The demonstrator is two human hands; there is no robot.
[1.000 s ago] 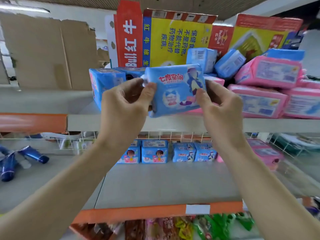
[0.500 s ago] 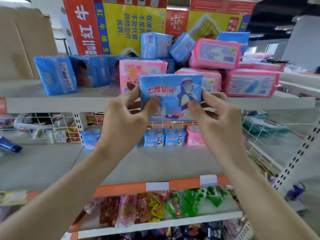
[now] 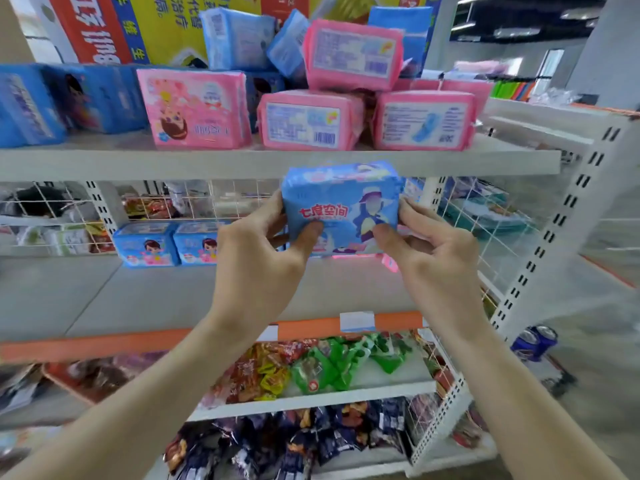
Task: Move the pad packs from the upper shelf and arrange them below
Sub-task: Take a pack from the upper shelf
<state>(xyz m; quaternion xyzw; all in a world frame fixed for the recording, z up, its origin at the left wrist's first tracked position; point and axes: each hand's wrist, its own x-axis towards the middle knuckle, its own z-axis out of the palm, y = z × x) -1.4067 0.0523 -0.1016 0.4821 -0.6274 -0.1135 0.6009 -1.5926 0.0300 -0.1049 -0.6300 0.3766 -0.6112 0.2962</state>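
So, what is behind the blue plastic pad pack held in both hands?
A white wire mesh back panel and the corner of a pink pack on the grey lower shelf show. The blue plastic pad pack covers the rest there.

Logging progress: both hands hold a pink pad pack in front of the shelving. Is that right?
No, the pad pack is blue, not pink. The head view shows the left hand and right hand holding it in front of the shelving.
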